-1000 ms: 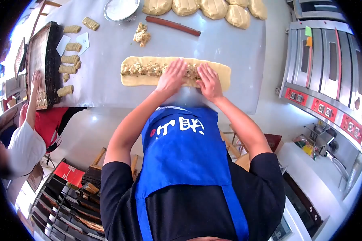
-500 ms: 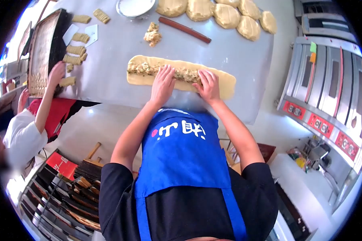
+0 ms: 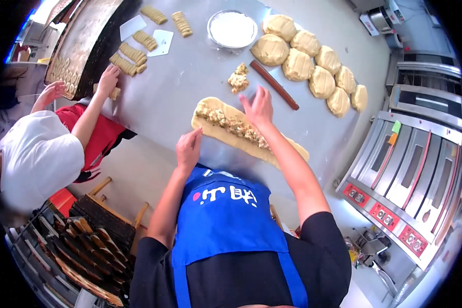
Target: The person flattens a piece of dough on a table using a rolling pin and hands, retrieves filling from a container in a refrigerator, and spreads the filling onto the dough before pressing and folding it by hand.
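Observation:
A long, flat dough sheet (image 3: 215,132) lies on the metal table, with a line of crumbly filling (image 3: 228,123) along it. My left hand (image 3: 189,149) is at the sheet's near left corner, fingers drawn together; what they hold, if anything, is hidden. Above the far edge of the dough, my right hand (image 3: 259,108) is open with thumb and fingers apart. It holds nothing that I can see. Just beyond its fingertips sits a small heap of filling (image 3: 238,78). My right forearm covers part of the dough's right half. A brown rolling pin (image 3: 274,85) lies right of the heap.
Several dough balls (image 3: 297,64) and a bowl of white contents (image 3: 232,29) stand at the back. On the left, a co-worker's hand (image 3: 108,82) is beside ridged dough pieces (image 3: 133,53), white scrapers (image 3: 161,42) and a baking tray (image 3: 82,41). Ovens (image 3: 405,164) stand right.
Both my hands have left the filling line. The right one has moved outward past the dough's far edge, the left one to its near left corner. The camera view has turned.

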